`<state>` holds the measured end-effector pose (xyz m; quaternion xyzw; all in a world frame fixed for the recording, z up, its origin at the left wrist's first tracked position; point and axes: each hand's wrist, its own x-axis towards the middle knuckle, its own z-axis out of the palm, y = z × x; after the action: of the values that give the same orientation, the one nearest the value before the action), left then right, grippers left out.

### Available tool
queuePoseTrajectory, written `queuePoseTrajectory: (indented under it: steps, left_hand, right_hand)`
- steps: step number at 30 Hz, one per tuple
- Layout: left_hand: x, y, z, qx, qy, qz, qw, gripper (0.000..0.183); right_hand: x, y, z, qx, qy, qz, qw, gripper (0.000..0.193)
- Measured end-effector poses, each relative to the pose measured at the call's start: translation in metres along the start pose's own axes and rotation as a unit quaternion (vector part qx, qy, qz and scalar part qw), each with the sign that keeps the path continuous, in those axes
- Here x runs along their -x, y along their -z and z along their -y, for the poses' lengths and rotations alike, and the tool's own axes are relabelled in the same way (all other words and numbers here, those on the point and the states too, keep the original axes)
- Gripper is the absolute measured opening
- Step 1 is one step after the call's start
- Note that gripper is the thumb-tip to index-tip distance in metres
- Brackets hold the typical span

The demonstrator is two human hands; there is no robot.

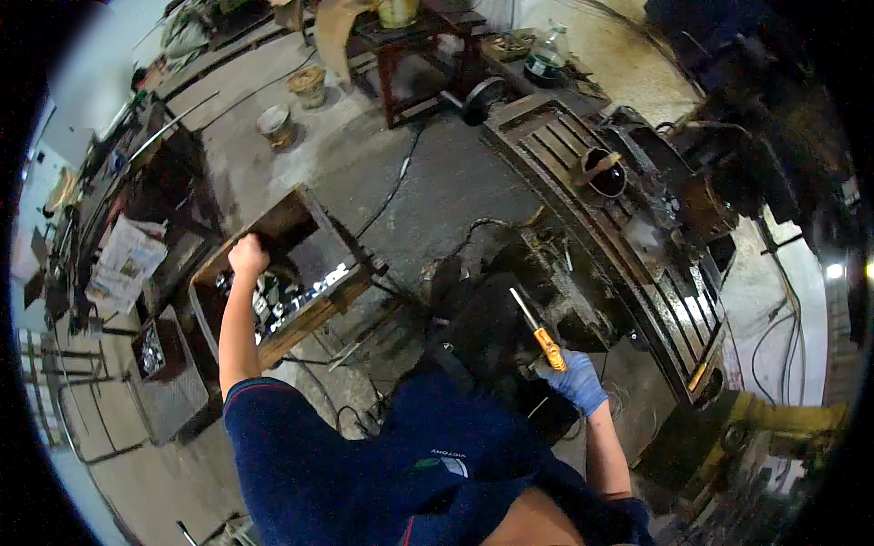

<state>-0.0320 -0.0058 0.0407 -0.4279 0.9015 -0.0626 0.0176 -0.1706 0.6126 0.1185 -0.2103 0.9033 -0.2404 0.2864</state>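
My left hand (248, 257) is bare and closed in a fist by the far-left wall of a wooden box (314, 308). The fingers' inner side is hidden, so whether it grips the rim or a small thing cannot be told. Shiny metal parts (273, 305) lie in the box. My right hand (577, 382), in a blue glove, is closed around a yellow-handled tool (547, 348) with a slim silver shaft pointing up and left. That tool is held clear of the box, in front of a dark machine part.
A slotted metal machine bed (619, 246) runs along the right, with a round bowl (604, 173) and a brush on it. Two buckets (277, 127) stand on the floor farther off. A red-brown stand (387, 86) is at the back. Newspaper (127, 257) lies at left; cables cross the floor.
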Motion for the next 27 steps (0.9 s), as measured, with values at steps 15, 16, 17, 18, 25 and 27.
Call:
queuePoseTrajectory:
  steps: [15,16,17,18,25,27]
  left_hand:
    - [0.022,-0.034,-0.039,0.059,-0.119,0.027,0.991,0.021]
    - [0.024,-0.03,-0.043,0.066,-0.122,0.033,0.99,0.021]
    - [0.026,-0.027,-0.045,0.073,-0.126,0.04,0.989,0.022]
    - [0.028,-0.024,-0.045,0.09,-0.113,0.052,0.988,0.021]
    - [0.024,0.011,-0.044,0.593,0.064,0.073,0.799,0.026]
    - [0.028,0.039,-0.034,0.819,0.122,0.09,0.553,0.038]
  right_hand:
    - [0.001,-0.014,-0.02,-0.055,0.011,-0.032,0.998,0.041]
    - [0.002,-0.016,-0.023,-0.039,0.019,-0.041,0.998,0.041]
    - [0.004,-0.018,-0.024,-0.023,0.026,-0.05,0.998,0.041]
    - [0.004,-0.019,-0.026,-0.009,0.037,-0.059,0.998,0.041]
    - [0.011,0.01,0.013,0.054,0.014,0.0,0.998,0.047]
    - [0.011,0.01,0.011,0.046,0.026,0.011,0.999,0.048]
